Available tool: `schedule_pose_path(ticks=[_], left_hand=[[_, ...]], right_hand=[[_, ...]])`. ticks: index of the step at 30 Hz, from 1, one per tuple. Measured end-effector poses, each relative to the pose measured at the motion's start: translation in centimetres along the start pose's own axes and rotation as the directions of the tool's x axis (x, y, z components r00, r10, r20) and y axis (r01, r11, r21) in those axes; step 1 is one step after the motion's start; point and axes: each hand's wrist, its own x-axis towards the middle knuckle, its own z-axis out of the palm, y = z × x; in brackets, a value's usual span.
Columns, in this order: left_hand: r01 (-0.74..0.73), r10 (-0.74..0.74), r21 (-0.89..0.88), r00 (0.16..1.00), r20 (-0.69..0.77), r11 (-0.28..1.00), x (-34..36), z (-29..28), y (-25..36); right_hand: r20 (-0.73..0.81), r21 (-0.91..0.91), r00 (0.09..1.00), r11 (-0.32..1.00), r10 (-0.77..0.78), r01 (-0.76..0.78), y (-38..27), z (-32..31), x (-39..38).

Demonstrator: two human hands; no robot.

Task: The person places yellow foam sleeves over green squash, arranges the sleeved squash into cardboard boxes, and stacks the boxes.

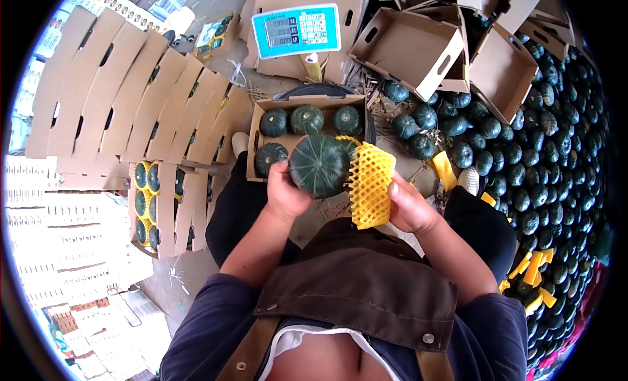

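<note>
My left hand is closed round the side of a dark green kabocha pumpkin, held up in front of my body. In my right hand is a yellow foam net sleeve, hanging loose beside the pumpkin, its upper edge by the pumpkin's right side. Just beyond both hands, an open cardboard box holds several green pumpkins, among them one at the back centre. The held pumpkin hides part of the box's near side.
A weighing scale's blue display stands behind the box. Stacked cardboard boxes rise at the left, and empty cardboard trays lie at the back right. A large heap of pumpkins covers the right, with yellow foam nets scattered there.
</note>
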Motion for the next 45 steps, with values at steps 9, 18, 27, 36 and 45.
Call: schedule_pose_path(ticks=[9,18,27,36,45], left_hand=[[0.037,-0.035,0.212,0.999,-0.013,0.977,-3.0,4.1,-3.4],[0.18,-0.179,0.012,0.983,-0.05,0.984,-3.5,6.0,-5.1],[-0.463,0.263,0.831,0.881,0.394,0.308,-3.4,4.0,-7.2],[-0.329,0.269,0.57,0.944,0.189,0.753,-1.6,4.1,-6.0],[-0.124,0.11,0.063,0.974,0.198,0.99,-2.4,7.7,-4.0]], right_hand=[[-0.149,-0.289,0.951,0.931,-0.272,0.222,-0.9,1.5,-0.9],[-0.059,-0.443,0.993,0.895,-0.098,0.062,-4.0,3.2,-4.3],[0.153,-0.81,0.965,0.533,-0.215,0.246,-0.7,2.7,-1.5],[0.275,-0.961,0.804,-0.185,-0.528,0.207,-1.0,2.5,-2.0],[0.31,-0.948,0.744,-0.249,-0.592,0.197,-2.1,3.5,-1.1]])
